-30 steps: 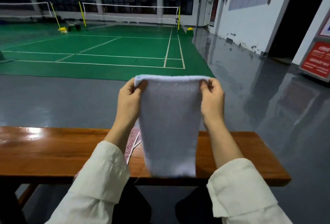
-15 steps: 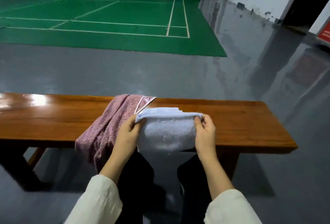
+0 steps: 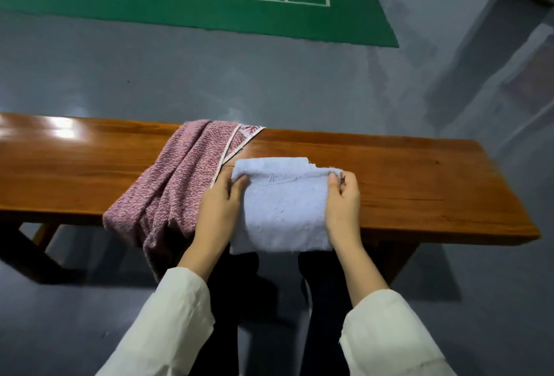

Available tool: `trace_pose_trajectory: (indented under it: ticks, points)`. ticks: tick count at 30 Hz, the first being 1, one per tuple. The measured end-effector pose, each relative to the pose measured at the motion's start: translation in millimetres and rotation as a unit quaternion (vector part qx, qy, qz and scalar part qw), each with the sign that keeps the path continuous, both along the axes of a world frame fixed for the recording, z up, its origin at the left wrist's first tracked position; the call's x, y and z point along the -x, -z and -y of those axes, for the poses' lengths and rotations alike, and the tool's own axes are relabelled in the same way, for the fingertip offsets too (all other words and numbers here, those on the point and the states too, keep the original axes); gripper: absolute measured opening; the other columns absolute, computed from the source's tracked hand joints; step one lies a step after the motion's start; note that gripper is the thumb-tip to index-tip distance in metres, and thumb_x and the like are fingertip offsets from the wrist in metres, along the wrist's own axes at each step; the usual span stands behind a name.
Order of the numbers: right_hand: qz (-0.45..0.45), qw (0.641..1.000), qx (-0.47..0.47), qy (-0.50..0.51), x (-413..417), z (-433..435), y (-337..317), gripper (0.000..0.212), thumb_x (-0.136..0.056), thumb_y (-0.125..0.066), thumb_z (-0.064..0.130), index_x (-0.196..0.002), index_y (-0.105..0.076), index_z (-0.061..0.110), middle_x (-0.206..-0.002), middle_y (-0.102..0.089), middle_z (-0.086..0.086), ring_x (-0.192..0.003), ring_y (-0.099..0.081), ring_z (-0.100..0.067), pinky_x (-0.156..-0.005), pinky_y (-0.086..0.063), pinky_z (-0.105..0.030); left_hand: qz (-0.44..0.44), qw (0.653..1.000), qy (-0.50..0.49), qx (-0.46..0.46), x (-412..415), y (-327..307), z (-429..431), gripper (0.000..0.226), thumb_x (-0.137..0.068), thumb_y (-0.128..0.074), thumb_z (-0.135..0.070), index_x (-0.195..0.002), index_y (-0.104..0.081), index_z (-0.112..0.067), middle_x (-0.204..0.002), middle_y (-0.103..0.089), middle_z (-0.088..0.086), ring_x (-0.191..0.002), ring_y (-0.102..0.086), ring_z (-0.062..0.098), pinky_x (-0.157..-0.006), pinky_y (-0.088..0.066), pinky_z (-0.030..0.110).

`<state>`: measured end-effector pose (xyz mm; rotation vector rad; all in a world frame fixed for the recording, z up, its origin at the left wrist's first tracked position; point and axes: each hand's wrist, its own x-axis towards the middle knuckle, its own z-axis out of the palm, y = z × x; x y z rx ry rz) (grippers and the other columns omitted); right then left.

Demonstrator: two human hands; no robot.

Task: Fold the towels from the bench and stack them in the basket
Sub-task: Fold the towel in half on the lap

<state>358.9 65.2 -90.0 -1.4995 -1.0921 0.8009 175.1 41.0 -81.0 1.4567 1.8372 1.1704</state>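
Folded light blue towel (image 3: pixel 281 204) lies on the bench (image 3: pixel 419 189), its 6 o'clock edge overhanging the front. Left hand (image 3: pixel 220 204) grip pinches its 10 o'clock corner; right hand (image 3: pixel 343 201) grip pinches its 2 o'clock corner. Pink towel (image 3: pixel 180 183) is draped at 9 o'clock, possibly touching the blue one.

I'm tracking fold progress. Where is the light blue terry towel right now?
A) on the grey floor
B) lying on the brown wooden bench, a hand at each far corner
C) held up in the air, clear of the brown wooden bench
B: the light blue terry towel lies on the brown wooden bench, the left hand and right hand pinching its far corners.
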Motion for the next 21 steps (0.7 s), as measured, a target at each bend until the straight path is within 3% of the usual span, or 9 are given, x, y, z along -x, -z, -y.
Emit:
trace_pose_trajectory:
  ticks: [3, 4, 7, 10, 15, 18, 21]
  points:
    - [0.044, 0.999, -0.025, -0.013, -1.3, -6.1, -14.0, 0.015, -0.101, -0.042, 0.027, -0.091, -0.051, 0.018, -0.073, -0.050, 0.012, -0.065, -0.044, -0.003, -0.063, -0.039, -0.028, -0.027, 1.000, -0.006, 0.000, 1.1, -15.0, -7.6, 0.019, -0.096, -0.053, -0.033, -0.084, -0.050, -0.018, -0.073, -0.058, -0.001, -0.072, -0.054, 0.024, -0.062, -0.036, 0.039]
    - [0.070, 0.997, 0.013, -0.016, 7.3, -63.5, 24.0, 0.016, -0.101, -0.042, 0.028, -0.091, -0.051, 0.018, -0.072, -0.049, 0.012, -0.063, -0.044, -0.002, -0.061, -0.038, -0.028, -0.032, 0.999, -0.026, 0.033, 6.8, 25.5, -63.2, 0.023, -0.096, -0.052, -0.035, -0.082, -0.048, -0.018, -0.072, -0.058, 0.001, -0.071, -0.054, 0.026, -0.062, -0.038, 0.041]
    - [0.158, 0.985, 0.061, -0.035, 7.7, -71.0, 30.0, 0.019, -0.101, -0.040, 0.028, -0.094, -0.051, 0.015, -0.073, -0.052, 0.006, -0.065, -0.047, -0.011, -0.055, -0.035, -0.032, -0.071, 0.995, -0.040, 0.065, 6.5, 32.0, -69.6, 0.024, -0.097, -0.049, -0.036, -0.081, -0.044, -0.019, -0.076, -0.059, 0.006, -0.074, -0.055, 0.032, -0.060, -0.033, 0.038]
    - [0.275, 0.956, 0.098, -0.029, 9.0, -71.8, 37.3, 0.023, -0.102, -0.036, 0.029, -0.105, -0.051, 0.012, -0.087, -0.054, -0.004, -0.076, -0.050, -0.023, -0.063, -0.032, -0.031, -0.146, 0.986, -0.049, 0.072, 3.2, 36.4, -70.9, 0.023, -0.098, -0.044, -0.040, -0.097, -0.052, -0.018, -0.091, -0.066, 0.017, -0.085, -0.059, 0.039, -0.064, -0.033, 0.035]
    - [0.301, 0.950, 0.077, -0.020, 12.4, -73.6, 38.9, 0.027, -0.101, -0.039, 0.029, -0.114, -0.052, 0.009, -0.110, -0.055, -0.008, -0.102, -0.049, -0.023, -0.082, -0.038, -0.032, -0.176, 0.980, -0.056, 0.078, 2.2, 41.2, -78.4, 0.027, -0.099, -0.041, -0.042, -0.098, -0.049, -0.016, -0.092, -0.066, 0.017, -0.084, -0.059, 0.038, -0.064, -0.031, 0.035]
    - [0.323, 0.937, 0.125, -0.043, 7.9, -63.3, 28.6, 0.049, -0.095, -0.052, 0.038, -0.128, -0.045, 0.003, -0.128, -0.048, -0.013, -0.118, -0.041, -0.027, -0.101, -0.030, -0.033, -0.137, 0.987, -0.038, 0.073, 5.0, 42.4, -77.4, 0.026, -0.098, -0.045, -0.041, -0.090, -0.044, -0.016, -0.080, -0.059, 0.011, -0.079, -0.056, 0.034, -0.061, -0.029, 0.035]
    - [0.381, 0.895, 0.223, -0.071, 5.4, -47.6, 17.2, 0.070, -0.085, -0.062, 0.052, -0.128, -0.041, 0.000, -0.131, -0.048, -0.017, -0.122, -0.042, -0.033, -0.101, -0.032, -0.038, -0.116, 0.988, -0.035, 0.096, 12.3, 43.0, -70.9, 0.032, -0.091, -0.058, -0.040, -0.101, -0.049, -0.011, -0.093, -0.057, 0.008, -0.090, -0.055, 0.031, -0.067, -0.032, 0.034]
